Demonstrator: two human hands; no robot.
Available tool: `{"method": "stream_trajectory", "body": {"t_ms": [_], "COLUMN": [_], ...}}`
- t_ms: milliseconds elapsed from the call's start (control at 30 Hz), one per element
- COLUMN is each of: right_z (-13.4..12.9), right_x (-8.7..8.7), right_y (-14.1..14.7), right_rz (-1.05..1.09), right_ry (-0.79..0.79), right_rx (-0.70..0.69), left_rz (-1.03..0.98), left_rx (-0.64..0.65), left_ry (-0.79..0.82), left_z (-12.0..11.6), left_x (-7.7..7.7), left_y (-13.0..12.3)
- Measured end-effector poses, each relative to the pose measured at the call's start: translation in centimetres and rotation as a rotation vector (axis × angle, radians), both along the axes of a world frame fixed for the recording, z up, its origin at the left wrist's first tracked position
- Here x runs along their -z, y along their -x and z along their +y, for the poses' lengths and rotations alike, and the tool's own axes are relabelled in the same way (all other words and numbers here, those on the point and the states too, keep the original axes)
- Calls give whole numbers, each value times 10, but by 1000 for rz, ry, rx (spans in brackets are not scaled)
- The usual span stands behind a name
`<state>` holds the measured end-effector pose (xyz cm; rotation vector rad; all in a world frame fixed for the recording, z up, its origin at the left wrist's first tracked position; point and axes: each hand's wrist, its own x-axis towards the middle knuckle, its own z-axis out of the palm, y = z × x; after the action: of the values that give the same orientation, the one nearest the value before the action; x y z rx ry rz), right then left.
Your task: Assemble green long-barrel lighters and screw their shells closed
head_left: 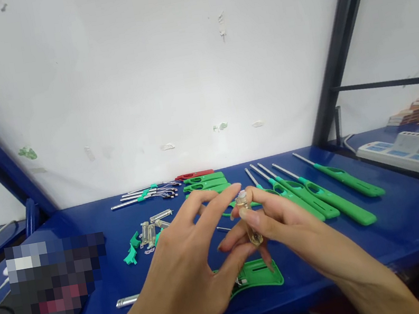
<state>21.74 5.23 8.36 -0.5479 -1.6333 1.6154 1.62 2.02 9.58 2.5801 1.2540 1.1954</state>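
A small clear lighter fuel tank (250, 225) with a whitish top is held upright over the table's front part. My right hand (284, 217) pinches it between thumb and index finger. The index fingertip of my left hand (191, 251) is at the tank's top, and the left thumb meets its lower end. Beneath the hands lies an open green lighter handle half (267, 271) with small parts inside. Its metal tube (127, 301) sticks out to the left, and my left hand hides the middle.
Several assembled green lighters (340, 207) lie to the right. Green and red handle shells (200, 173) are stacked by the wall, beside metal tubes with wires (147, 194). Loose clear tanks (148, 234) and green triggers (132, 249) lie left. A power strip (406, 156) stands far right.
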Motion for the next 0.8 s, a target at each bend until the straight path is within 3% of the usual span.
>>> {"method": "stream_trajectory", "body": {"t_ms": [467,800], "right_z": [-1,-3], "right_x": [1,4], "right_y": [1,0], "right_rz": [-73,-48], "right_ry": [-29,43], "right_rx": [56,-40], "left_rz": [107,108], "left_rx": [-19,-79], "left_ry": [-221,-522], "left_z": [2,5], "left_x": [3,14], "left_y": [4,0]}}
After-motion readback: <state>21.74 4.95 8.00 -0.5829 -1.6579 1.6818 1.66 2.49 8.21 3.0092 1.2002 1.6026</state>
